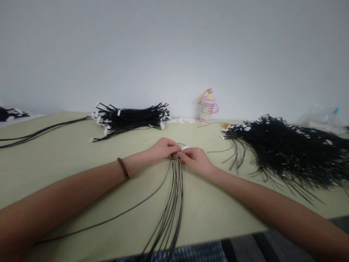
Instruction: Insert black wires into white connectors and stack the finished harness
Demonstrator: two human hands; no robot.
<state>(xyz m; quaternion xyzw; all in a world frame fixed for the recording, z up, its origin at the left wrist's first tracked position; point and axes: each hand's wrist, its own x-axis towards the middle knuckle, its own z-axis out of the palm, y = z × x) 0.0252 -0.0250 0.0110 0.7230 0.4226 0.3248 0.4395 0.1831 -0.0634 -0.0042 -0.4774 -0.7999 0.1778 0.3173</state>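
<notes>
At the middle of the table my left hand (164,148) and my right hand (197,161) meet, fingertips nearly touching. Thin black wires (173,193) hang from between them toward the front edge, one straying off to the left. My left fingers are closed in a pinch on the wires near their upper ends. A small white connector (185,147) shows at my right fingertips, which are closed on it; its near side is partly covered by the fingers. Whether any wire sits inside the connector cannot be made out.
Bundled black cables with white ends (131,118) lie at the back left. Loose white connectors (181,120) are beside them, near a pink-lidded cup (207,107). A large heap of black wires (289,149) covers the right side. A clear plastic bag (324,118) lies behind it.
</notes>
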